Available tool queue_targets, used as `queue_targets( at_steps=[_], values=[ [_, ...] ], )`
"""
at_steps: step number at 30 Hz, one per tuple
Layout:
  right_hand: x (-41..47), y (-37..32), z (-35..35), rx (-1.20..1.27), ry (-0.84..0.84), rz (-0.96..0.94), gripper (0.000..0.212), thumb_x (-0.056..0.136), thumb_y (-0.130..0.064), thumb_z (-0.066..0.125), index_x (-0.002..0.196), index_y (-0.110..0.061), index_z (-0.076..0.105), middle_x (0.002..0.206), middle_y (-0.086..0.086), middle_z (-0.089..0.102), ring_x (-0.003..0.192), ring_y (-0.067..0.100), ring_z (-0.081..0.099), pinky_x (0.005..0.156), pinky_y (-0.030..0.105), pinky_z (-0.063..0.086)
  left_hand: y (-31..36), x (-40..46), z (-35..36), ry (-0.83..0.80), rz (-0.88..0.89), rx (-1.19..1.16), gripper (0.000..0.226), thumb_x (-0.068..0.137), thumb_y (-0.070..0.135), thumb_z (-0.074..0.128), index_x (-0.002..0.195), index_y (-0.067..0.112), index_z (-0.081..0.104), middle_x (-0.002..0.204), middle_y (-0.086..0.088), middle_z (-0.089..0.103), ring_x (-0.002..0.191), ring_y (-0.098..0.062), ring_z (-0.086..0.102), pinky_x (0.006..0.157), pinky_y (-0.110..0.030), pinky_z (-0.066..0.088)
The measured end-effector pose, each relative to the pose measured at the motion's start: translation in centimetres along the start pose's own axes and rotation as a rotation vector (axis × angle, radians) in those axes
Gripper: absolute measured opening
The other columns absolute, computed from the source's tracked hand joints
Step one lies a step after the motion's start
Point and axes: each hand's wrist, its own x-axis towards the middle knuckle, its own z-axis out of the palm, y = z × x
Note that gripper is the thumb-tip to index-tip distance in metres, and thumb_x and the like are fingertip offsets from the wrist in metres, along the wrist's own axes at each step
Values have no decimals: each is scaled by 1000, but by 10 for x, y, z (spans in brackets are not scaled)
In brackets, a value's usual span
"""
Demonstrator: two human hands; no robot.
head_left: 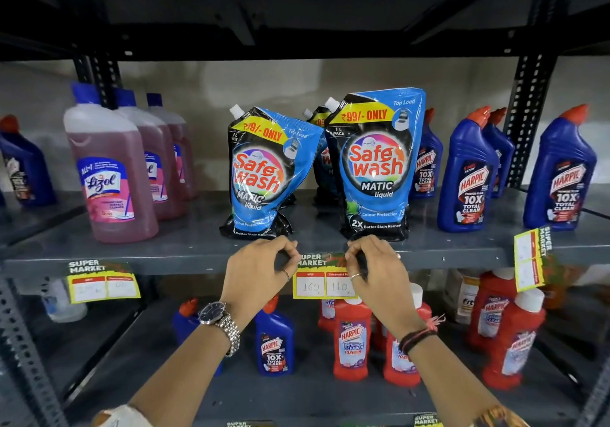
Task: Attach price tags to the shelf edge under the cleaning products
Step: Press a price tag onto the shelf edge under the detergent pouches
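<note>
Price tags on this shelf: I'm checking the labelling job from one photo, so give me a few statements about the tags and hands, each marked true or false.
1. Both hands hold the top corners of the middle price tag against the shelf edge. True: left hand at its left corner, right hand at its right.
2. That tag reads 160 and 110. True.
3. The tag sits below the pink Lizol bottles. False: it sits below the Safe Wash pouches; the Lizol bottles have their own tag.
4. The right-hand tag hangs straight. False: it is turned almost sideways.
5. The watch is on the right wrist. False: the watch is on the left wrist.
</note>
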Motion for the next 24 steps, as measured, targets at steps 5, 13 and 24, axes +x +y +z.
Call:
queue_targets(
  at_steps=[5,13,24],
  values=[
    [2,-9,7,-13,63,69,25,82,-34,67,95,-19,52,88,-6,58,81,12,50,69,28,42,0,-1,7,62,-37,4,17,78,45,67,88,34,59,87,19,71,77,-1,63,55,-22,48],
    [9,-6,5,35,44,83,27,78,-35,72,91,-22,53,84,-10,58,77,10,49,71,31,41,4,-1,15,92,-51,-21,16,78,46,67,88,34,65,84,19,68,81,-3,55,60,-22,45],
    [11,5,-17,248,-112,120,34,81,10,56,93,-21,46,93,-3,72,94,-5,62,76,17,50,-5,-9,16,-20,-86,-170,34,82,17,63,113,33,59,105,19,65,100,-1,51,73,-15,41]
  ],
)
